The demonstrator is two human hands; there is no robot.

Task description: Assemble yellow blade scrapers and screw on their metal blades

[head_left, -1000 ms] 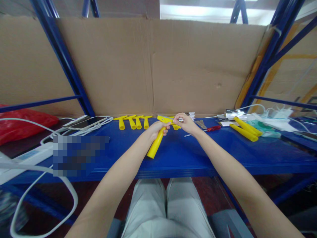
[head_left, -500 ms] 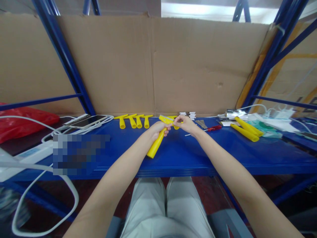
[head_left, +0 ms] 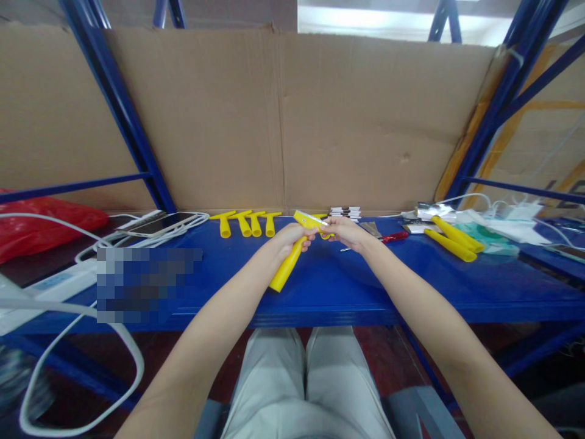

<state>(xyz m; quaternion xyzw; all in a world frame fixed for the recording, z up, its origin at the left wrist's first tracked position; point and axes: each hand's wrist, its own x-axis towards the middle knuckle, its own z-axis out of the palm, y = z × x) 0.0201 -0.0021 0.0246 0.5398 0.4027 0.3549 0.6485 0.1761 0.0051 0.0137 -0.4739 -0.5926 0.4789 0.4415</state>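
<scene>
One yellow T-shaped tool (head_left: 284,270) pokes handle-first toward the body from the left hand (head_left: 295,239) curled snugly round it, right hand (head_left: 342,231) basically pinching the head's right end.

Yellow tool (head_left: 287,268) partly hidden; red bag (head_left: 27,236) cropped

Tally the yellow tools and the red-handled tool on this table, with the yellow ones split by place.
Yellow tools in the left row: 4
Held yellow tool: 1
Partly hidden yellow tool just beyond it: 1
Yellow tools at the right: 2
Red-handled tool: 1
Total: 9
</scene>
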